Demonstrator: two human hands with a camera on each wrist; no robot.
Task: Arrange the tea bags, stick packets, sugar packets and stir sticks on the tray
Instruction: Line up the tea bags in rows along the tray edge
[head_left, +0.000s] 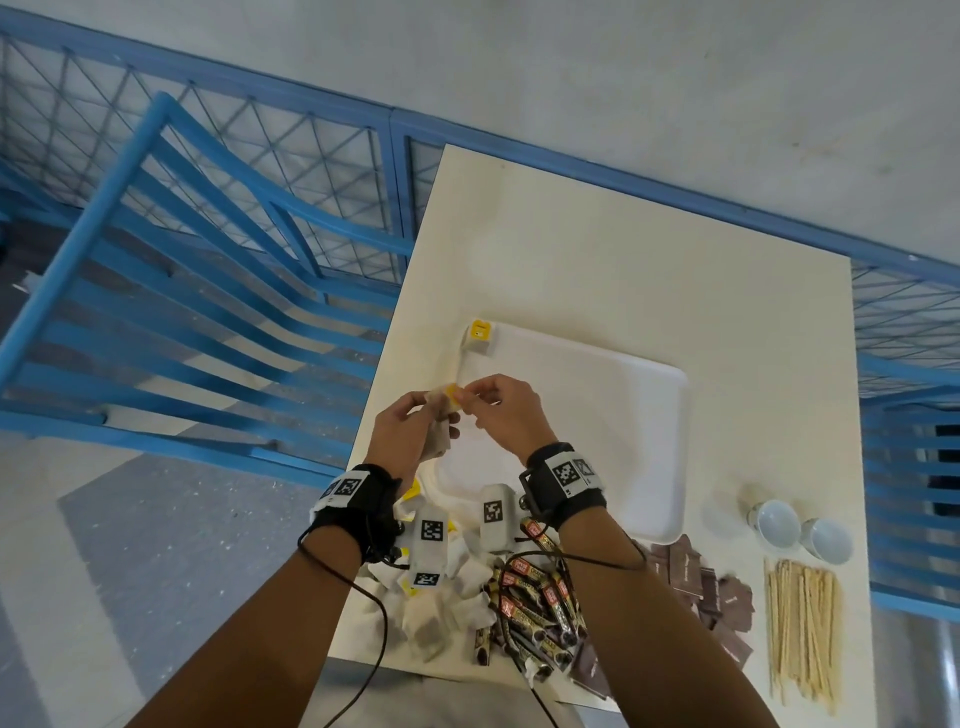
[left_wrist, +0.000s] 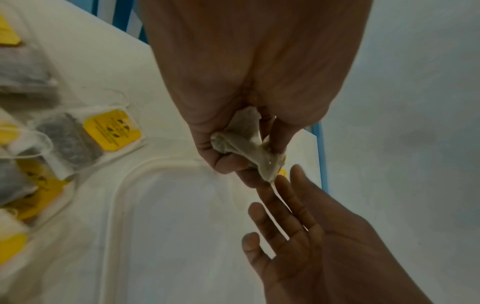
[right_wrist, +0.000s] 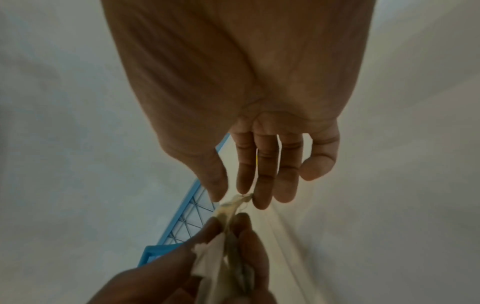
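We see the left hand (head_left: 402, 426) gripping a crumpled tea bag (left_wrist: 244, 142) between curled fingers and thumb, held above the near-left part of the white tray (head_left: 623, 415). The right hand (head_left: 506, 410) meets it from the other side: thumb and forefinger pinch the top end of the same bag, by its yellow tag (head_left: 451, 391), while the other fingers (right_wrist: 285, 174) stay nearly straight and spread a little. One tea bag with a yellow label (head_left: 480, 336) already lies in the tray's far-left corner. On the table (head_left: 623, 260), just near the tray's front edge, we find a heap of loose tea bags (head_left: 441, 597) under the left wrist, and beside them to the right a pile of dark stick packets (head_left: 535, 608). Further right lie brown sugar packets (head_left: 706, 587), then a bundle of wooden stir sticks (head_left: 802, 629) laid parallel near the table's right edge. Two small white cups (head_left: 800, 527) stand beyond the sticks, to the right of the tray. A blue chair (head_left: 171, 291) sits to the left of the table, with a blue railing (head_left: 311, 135) beyond it.
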